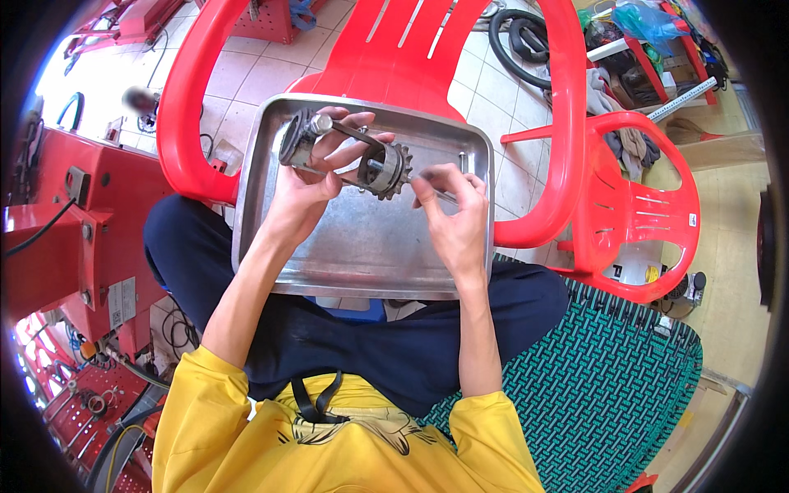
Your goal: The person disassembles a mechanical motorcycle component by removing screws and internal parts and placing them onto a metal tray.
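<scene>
My left hand (308,185) is wrapped round a dark, greasy metal engine part (380,168) and holds it over a shallow steel tray (362,275). The part has a round piece with a bright pin at its left end, and a toothed sprocket (400,171) at its right end. Close beside the sprocket, my right hand (454,205) has thumb and forefinger drawn together. A thin metal piece shows by those fingers, but its kind is unclear. Behind the right hand, a small bolt-like piece (463,161) shows against the tray's right side.
Under the tray's far side stands a red plastic chair (386,62). A second red chair (633,209) is to the right, beside a green woven seat (592,370). Red machinery (111,238) fills the left. Black hoses (526,45) and a cluttered shelf (641,49) lie at the far right.
</scene>
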`<state>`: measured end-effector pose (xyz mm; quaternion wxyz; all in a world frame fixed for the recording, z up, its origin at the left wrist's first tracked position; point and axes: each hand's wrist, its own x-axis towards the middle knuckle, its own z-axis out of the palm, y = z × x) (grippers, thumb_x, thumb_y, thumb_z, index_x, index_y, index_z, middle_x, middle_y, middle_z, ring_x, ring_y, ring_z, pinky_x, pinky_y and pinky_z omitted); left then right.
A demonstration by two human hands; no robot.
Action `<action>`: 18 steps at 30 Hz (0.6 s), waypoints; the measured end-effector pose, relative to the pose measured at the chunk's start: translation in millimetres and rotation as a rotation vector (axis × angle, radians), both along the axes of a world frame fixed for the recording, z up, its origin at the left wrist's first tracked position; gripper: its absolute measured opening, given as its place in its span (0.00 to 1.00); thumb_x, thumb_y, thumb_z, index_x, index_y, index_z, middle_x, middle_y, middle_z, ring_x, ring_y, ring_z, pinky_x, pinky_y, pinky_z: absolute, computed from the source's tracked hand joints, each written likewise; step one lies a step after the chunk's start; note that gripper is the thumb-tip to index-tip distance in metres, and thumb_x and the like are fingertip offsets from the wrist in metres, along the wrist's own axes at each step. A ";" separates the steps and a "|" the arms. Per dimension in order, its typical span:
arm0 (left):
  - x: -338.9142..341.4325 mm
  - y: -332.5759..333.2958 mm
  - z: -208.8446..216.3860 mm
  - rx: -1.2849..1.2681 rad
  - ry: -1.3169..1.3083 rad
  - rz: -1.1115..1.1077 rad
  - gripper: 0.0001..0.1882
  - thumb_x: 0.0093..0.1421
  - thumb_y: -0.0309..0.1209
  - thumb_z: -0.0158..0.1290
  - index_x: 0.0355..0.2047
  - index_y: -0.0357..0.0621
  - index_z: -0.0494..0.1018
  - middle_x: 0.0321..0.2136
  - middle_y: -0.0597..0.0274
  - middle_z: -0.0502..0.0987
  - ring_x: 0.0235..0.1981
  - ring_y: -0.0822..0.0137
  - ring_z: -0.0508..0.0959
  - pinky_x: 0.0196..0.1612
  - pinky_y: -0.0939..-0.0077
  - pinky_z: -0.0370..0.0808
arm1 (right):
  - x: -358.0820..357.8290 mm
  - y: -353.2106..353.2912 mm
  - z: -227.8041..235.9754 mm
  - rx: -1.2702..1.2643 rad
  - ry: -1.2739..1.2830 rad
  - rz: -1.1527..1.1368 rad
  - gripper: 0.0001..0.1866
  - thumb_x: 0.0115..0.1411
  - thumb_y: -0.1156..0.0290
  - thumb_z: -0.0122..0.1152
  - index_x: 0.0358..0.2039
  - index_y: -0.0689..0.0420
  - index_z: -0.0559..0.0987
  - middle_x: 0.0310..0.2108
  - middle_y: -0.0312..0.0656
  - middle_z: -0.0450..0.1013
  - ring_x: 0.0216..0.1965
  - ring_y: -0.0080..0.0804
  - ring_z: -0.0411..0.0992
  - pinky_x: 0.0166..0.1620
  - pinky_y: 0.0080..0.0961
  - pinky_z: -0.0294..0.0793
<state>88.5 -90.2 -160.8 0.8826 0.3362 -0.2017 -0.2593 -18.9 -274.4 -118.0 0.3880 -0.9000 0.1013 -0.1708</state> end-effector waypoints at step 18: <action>-0.4 0.7 -1.4 0.006 0.010 -0.007 0.46 0.55 0.39 0.71 0.69 0.49 0.58 0.67 0.48 0.66 0.66 0.35 0.69 0.56 0.44 0.83 | -0.8 -1.7 0.5 -0.019 0.014 -0.001 0.16 0.71 0.59 0.59 0.29 0.56 0.81 0.23 0.35 0.80 0.29 0.32 0.78 0.54 0.36 0.62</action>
